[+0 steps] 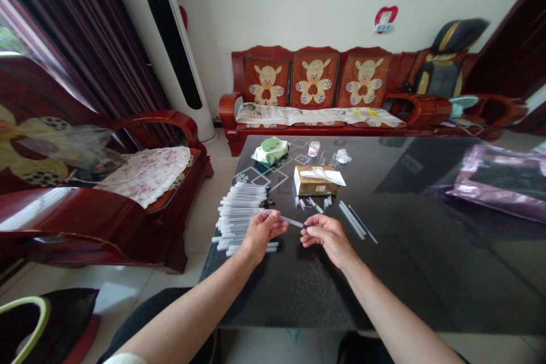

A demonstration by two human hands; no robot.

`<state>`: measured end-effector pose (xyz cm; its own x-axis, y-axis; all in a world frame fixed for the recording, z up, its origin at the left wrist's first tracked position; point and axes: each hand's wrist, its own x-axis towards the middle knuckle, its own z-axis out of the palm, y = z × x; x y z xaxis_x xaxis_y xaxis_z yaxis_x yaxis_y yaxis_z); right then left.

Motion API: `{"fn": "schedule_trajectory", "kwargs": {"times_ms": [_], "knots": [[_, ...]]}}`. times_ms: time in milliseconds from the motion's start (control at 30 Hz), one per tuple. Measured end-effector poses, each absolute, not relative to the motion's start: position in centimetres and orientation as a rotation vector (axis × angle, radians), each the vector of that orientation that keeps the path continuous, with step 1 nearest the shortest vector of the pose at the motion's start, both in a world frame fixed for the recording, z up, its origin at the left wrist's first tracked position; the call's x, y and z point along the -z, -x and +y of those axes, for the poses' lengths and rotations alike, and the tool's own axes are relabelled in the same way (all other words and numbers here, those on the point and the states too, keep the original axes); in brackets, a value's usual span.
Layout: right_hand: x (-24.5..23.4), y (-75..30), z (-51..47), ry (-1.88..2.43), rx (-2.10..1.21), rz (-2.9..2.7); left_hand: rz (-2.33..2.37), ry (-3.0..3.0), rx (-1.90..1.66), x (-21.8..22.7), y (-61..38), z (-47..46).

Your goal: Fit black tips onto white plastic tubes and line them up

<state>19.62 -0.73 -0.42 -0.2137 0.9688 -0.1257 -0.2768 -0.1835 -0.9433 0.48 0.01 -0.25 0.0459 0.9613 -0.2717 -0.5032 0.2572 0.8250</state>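
Left hand [261,232] and right hand [326,235] pinched a tube [292,220] before the box [310,186]. Tissue [330,176] poked from the box; a jar [314,150] stood behind.

**We Were in the Living Room of a Home**

We saw a reddish wooden sofa [245,135] with animal-patterned back cushions [315,84] against the wall, a matching armchair [85,222] to our left, purple curtains [94,45], and a floor-standing air conditioner [166,28]. Before us stood a glossy black coffee table [405,273] bearing a tissue pack [313,183] and wet wipes [271,152].
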Motion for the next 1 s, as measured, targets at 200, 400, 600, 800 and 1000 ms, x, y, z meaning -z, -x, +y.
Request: {"fn": "schedule_trajectory", "kwargs": {"times_ms": [200, 400, 600, 800, 1000], "knots": [[0.25, -19.59, -0.8, 1.001, -1.583, -1.05, 0.961, -0.626, -1.23, 0.38, -0.42, 0.09], [0.32, -19.42, -0.93, 1.019, -1.567, -1.073, 0.955, -0.63, -1.229, 0.59, -0.39, 0.12], [0.77, -19.44, -0.83, 1.071, -1.534, -1.133, 0.957, -0.662, -1.238, 0.75, -0.5, 0.02], [1.12, -19.42, -0.77, 1.114, -1.527, -1.205, 0.95, -0.67, -1.247, 0.79, -0.48, -0.03], [1.14, -19.54, -0.77, 1.127, -1.515, -1.241, 0.953, -0.667, -1.243, 0.57, -0.55, -0.09]]}}
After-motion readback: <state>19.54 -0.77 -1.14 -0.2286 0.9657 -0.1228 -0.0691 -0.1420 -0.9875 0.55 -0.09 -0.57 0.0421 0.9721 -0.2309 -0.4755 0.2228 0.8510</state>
